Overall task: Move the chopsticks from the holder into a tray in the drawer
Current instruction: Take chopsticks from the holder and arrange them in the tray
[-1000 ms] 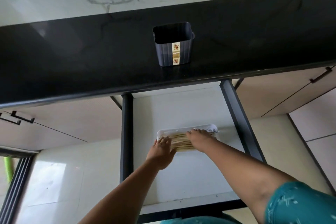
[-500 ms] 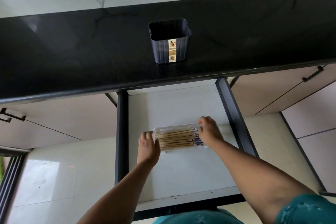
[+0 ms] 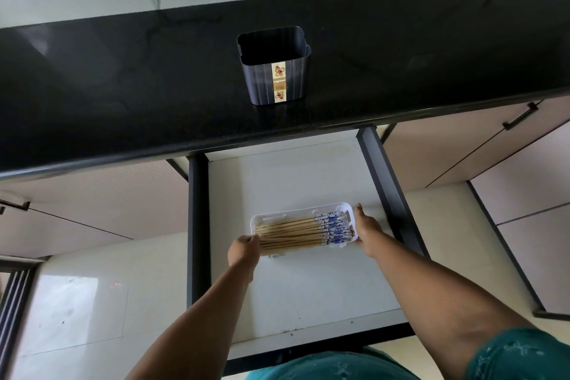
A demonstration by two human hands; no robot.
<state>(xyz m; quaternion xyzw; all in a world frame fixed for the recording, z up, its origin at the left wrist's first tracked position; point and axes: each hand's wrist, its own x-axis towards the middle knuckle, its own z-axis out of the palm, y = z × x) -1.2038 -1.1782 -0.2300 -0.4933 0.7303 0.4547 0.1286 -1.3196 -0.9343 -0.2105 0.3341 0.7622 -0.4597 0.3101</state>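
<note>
Chopsticks (image 3: pixel 303 232) lie flat in white tray (image 3: pixel 308 213) inside open drawer (image 3: pixel 308 293), blue-patterned ends pointing to 3 o'clock. Left hand (image 3: pixel 244 251) at tray's 9 o'clock end, fingers curled on the rim; right hand (image 3: pixel 368 233) at 3 o'clock end, fingers flat vs. the tray's side. Can't tell how firm either grip is. Dark holder (image 3: pixel 274 71) stands upright on black table (image 3: pixel 123 86) at 12 o'clock, well apart from tray.
</note>
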